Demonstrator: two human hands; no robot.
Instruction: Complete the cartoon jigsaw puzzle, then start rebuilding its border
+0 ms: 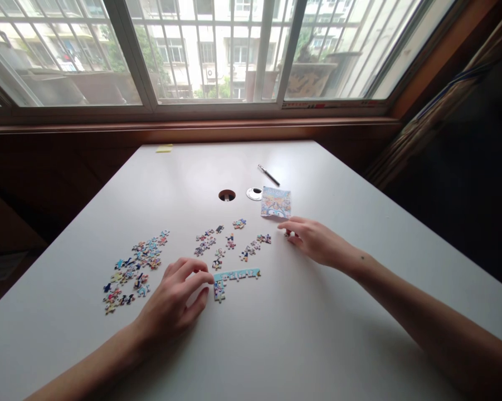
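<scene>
My left hand [178,292] rests on the table with curved, parted fingers. Its index fingertip touches the left end of a joined corner strip of jigsaw puzzle [238,274], light blue along the top and L-shaped. To the right, my right hand [311,239] has its thumb and fingers around a small puzzle piece [287,234], mostly hidden by them. Just above that hand lies a creased picture sheet [276,201]. Loose puzzle pieces [205,246] are spread between the hands, and a larger pile of pieces [129,271] lies left of my left hand.
A pen [268,175] lies beyond the picture sheet, near a round silver cover [254,194] and a cable hole [227,195] in the white table [184,178]. A yellow sticky note [164,148] is at the far left edge. Behind stands a barred window [209,55].
</scene>
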